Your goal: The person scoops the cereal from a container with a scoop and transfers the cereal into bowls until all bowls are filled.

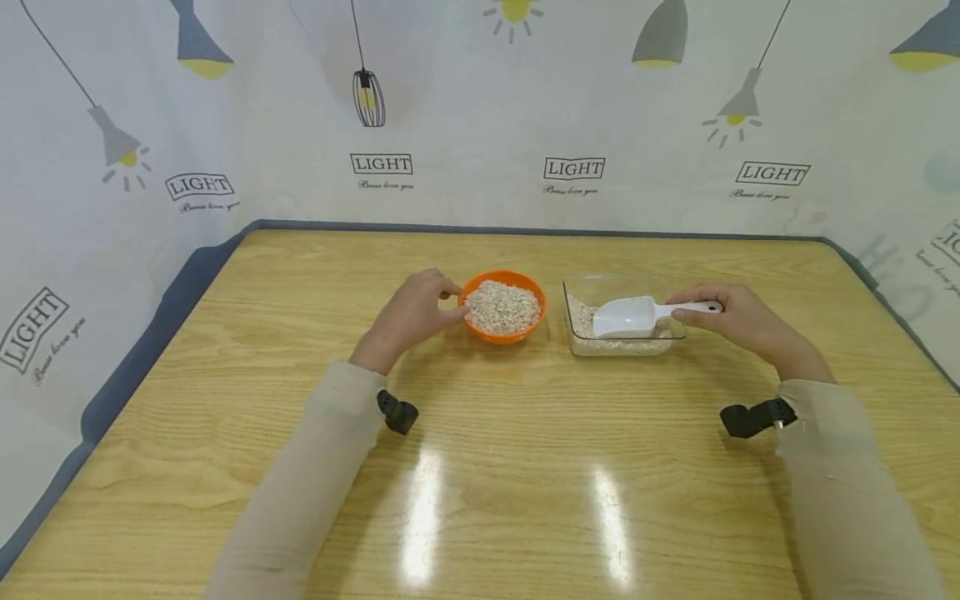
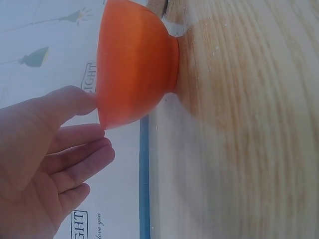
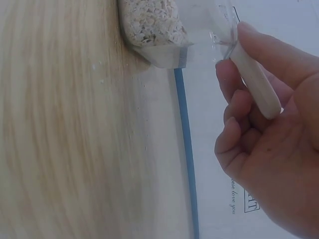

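An orange bowl (image 1: 468,323) full of pale oat flakes (image 1: 502,307) stands on the table. My left hand (image 1: 414,315) holds its left rim between thumb and forefinger; in the left wrist view the other fingers stretch out beside the bowl (image 2: 132,64). To the right is a clear rectangular container (image 1: 622,348) with more flakes (image 3: 152,22) in it. My right hand (image 1: 738,321) grips the handle of a white scoop (image 1: 626,318), whose head lies over the container. In the right wrist view, thumb and fingers close round the scoop handle (image 3: 256,82).
The wooden table (image 1: 525,433) extends toward me, with two bright reflections on it. A white curtain (image 1: 480,192) printed with lamps hangs behind and at the sides. A black wrist camera (image 1: 397,412) sits on the left sleeve, another camera (image 1: 757,417) on the right.
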The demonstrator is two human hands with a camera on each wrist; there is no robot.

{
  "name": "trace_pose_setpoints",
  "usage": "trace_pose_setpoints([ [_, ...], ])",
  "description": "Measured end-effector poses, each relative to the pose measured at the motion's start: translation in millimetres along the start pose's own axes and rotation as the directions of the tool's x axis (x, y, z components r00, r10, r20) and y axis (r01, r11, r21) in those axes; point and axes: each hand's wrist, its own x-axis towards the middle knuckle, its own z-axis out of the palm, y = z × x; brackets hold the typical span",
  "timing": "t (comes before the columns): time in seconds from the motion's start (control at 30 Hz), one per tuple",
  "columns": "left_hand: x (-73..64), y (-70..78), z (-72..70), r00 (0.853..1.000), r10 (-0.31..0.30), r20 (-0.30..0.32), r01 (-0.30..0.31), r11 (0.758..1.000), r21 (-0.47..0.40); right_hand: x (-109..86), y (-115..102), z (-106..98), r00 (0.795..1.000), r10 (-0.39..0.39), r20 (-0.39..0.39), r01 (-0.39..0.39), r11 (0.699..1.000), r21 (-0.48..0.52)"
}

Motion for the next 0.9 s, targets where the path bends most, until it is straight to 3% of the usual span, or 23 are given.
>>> trace_pose_setpoints([
  [0.37,-1.1,-0.6,0.3,1.0,-0.009,0.006,0.009,1.0,-0.008,2.4,5.3,0.1,1.0,0.002,0.0,-0.002,1.0,-0.022],
  [0.57,-2.1,-2.5,1.2,1.0,-0.004,0.007,0.004,1.0,-0.016,1.6,4.6,-3.1,0.999,-0.041,0.028,0.042,0.999,-0.03],
  [0.9,-2.5,-4.3,-0.5,1.0,-0.002,-0.003,0.002,1.0,-0.021,-0.3,2.2,-10.8,1.0,-0.012,0.008,0.013,0.996,-0.09],
])
